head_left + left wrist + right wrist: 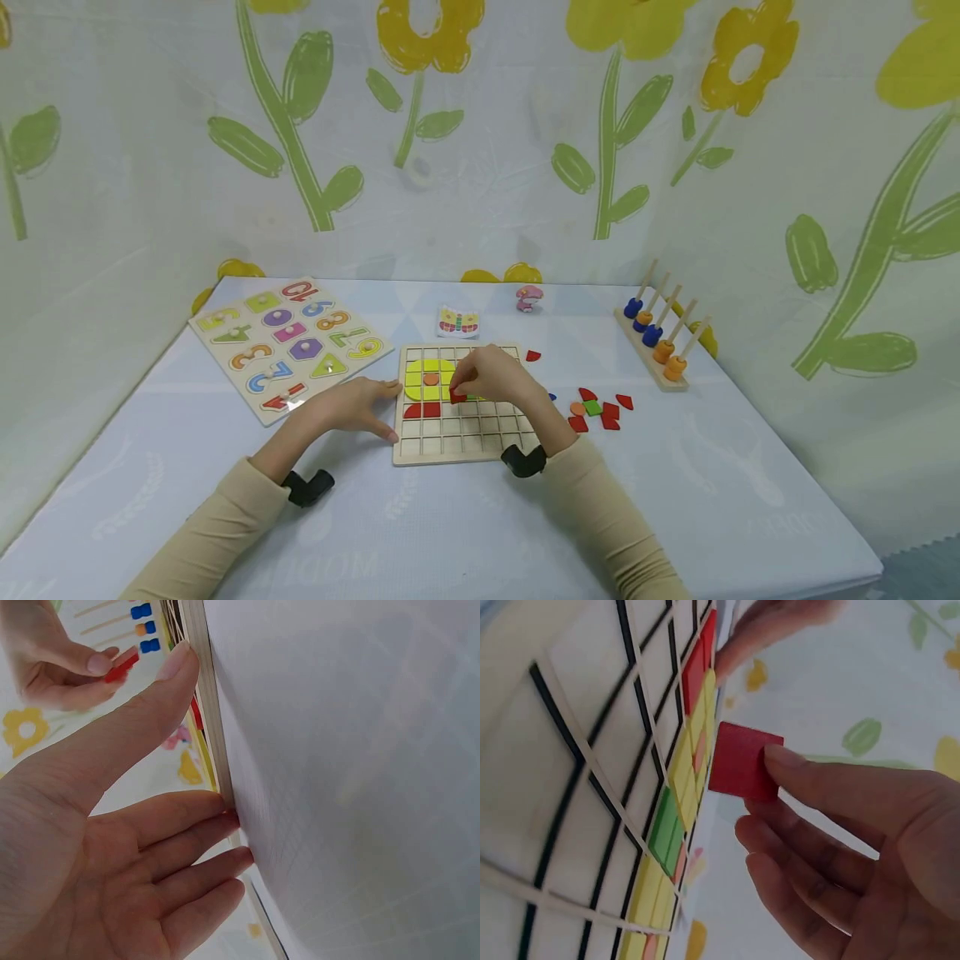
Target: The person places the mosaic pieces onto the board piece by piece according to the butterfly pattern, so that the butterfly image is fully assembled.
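My right hand [495,375] pinches a red square tile [742,761] between thumb and fingers, just above the wooden grid board [442,457]. At the board's left side, my left hand [356,408] rests with thumb and fingertips spread against the edge. Yellow tiles [415,390] around an orange round piece [431,379] fill cells at the upper left of the grid. Below them lie red pieces [422,410], one with a curved corner. Green tiles [666,832] also sit in the grid in the right wrist view. My right hand hides part of the board.
Loose red, green and orange pieces [592,408] lie right of the board. Behind it stand a patterned card [457,322] and a pink figurine [528,297]. A number puzzle [288,346] lies left; a peg stand with beads [656,337] is at the right.
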The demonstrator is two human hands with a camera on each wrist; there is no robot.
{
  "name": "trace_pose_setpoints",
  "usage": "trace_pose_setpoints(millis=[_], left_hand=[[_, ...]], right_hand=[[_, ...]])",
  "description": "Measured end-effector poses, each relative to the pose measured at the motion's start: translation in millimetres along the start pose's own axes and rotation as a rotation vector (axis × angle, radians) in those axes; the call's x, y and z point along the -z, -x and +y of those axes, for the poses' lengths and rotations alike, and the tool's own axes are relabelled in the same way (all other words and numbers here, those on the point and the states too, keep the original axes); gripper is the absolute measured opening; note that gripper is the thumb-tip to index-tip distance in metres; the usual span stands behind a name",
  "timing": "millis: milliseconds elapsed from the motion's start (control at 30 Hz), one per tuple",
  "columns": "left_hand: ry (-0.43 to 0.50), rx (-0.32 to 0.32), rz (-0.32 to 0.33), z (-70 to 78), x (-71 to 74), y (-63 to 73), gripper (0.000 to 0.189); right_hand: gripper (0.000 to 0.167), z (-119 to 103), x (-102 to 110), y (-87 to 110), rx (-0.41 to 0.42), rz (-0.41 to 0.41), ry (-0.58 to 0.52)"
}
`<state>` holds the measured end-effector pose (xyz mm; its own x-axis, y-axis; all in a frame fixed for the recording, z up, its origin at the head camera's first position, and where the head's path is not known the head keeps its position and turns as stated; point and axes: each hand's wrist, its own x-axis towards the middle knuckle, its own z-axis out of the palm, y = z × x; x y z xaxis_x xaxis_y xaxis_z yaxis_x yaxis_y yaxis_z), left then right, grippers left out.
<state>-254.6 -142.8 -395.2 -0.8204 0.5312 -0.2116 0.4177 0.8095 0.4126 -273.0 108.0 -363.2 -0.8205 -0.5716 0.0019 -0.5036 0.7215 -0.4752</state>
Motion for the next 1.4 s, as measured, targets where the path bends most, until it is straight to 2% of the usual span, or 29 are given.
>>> trace_pose_setpoints(millis=[267,400,767,1400], left_hand=[[0.011,-0.011,0.0,-1.8,0.0,0.7,0.086],[0.012,-0.013,0.001,-2.5,0.1,0.7,0.085],[0.012,-0.01,-0.006,-3.1,-0.7,-1.0,0.085],[-0.002,-0.021,-0.001,-0.9,0.4,-0.5,0.084]], right_hand=[[0.007,-8,-12,-4.5,-0.033,-0.048,0.06],[0.01,-9,-16,-6.5,-0.018,-0.065,0.067],[0.014,-9,-22,-6.8,-0.026,-0.037,0.135],[0.012,-8,-23,-6.8,-0.059,-0.049,0.137]])
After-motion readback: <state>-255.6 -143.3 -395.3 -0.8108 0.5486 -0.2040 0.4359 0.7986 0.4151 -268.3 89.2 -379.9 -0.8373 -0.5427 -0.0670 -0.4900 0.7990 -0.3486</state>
